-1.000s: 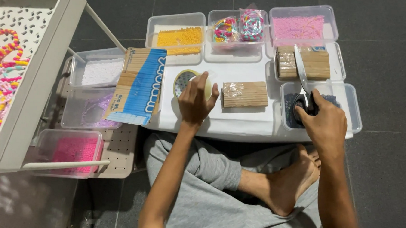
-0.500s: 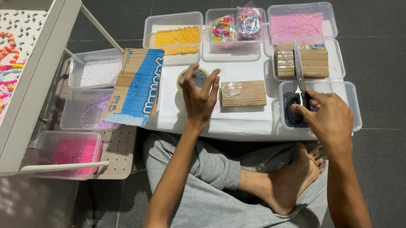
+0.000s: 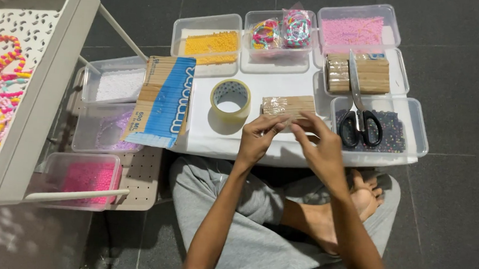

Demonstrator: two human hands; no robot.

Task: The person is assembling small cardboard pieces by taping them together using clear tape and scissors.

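Both hands met at the wrapped stick bundle.
My left hand (image 3: 258, 143) and right hand (image 3: 319, 149) pinched the wooden stick bundle (image 3: 288, 105); loose fingers (image 3: 275, 124) risked scattering sticks.

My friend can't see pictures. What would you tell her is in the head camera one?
A person sitting cross-legged on a dark tiled floor brings the left hand and right hand together at a wrapped bundle of wooden sticks on a white board. A roll of tape, black-handled scissors and clear tubs of coloured beads sit around it.
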